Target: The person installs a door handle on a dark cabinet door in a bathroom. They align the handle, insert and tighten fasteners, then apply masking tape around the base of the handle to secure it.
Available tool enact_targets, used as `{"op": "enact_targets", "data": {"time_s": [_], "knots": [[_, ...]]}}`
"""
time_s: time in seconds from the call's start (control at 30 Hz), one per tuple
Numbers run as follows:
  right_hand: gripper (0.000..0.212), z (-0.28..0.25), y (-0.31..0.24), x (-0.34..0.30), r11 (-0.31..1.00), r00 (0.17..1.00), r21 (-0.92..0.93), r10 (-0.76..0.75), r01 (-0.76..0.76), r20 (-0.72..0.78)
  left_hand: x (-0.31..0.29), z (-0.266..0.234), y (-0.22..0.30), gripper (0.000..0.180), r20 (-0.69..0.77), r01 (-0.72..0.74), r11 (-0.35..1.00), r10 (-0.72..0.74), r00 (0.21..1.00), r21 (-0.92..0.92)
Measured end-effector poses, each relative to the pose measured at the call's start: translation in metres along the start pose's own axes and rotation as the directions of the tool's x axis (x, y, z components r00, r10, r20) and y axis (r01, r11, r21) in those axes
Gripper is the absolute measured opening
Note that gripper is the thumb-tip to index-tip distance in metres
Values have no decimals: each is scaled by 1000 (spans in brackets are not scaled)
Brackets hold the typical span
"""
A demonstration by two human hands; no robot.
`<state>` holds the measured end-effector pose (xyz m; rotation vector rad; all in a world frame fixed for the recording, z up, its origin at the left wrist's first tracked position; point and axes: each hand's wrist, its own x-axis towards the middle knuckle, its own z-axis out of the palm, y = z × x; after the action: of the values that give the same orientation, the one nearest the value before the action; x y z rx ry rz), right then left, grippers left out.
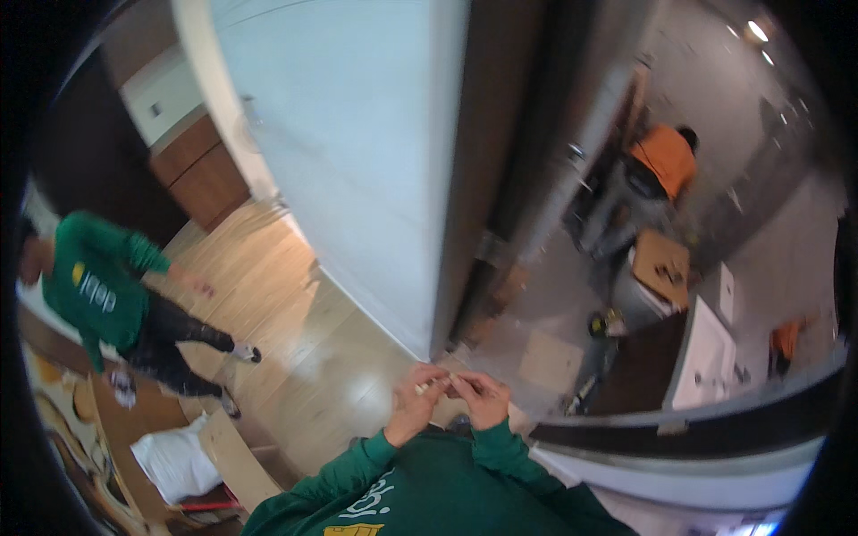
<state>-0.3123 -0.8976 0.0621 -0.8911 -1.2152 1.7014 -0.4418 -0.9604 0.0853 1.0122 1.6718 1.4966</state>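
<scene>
My left hand [413, 404] and my right hand [483, 398] are raised in front of my chest, with their fingertips brought together. Both are closed in a pinch. A small pale bit shows by the left fingers, but it is too small and blurred to name. Green sleeves cover both my forearms.
A person in a green top [98, 290] stands at the left beside an open cardboard box [121, 429] with a white bag [179, 460]. A white wall [331, 152] rises ahead. Beyond the doorway, a person in orange [666, 161] bends near a white sink [702, 357].
</scene>
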Motion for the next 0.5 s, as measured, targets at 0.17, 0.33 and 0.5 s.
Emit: {"op": "enact_targets", "data": {"time_s": [0.17,0.33,0.5], "knots": [[14,-55,-10,10,999,999,3,36,-36,-12,9,61,5,7,8,4,996,-3,1000,-93],[13,-73,-10,4,973,993,213,98,-83,-64,18,82,10,9,112,124,988,-113,987,-90],[16,-80,-8,-2,999,991,-37,-32,27,-133,30,86,8,9,262,202,971,-164,951,-125]]}}
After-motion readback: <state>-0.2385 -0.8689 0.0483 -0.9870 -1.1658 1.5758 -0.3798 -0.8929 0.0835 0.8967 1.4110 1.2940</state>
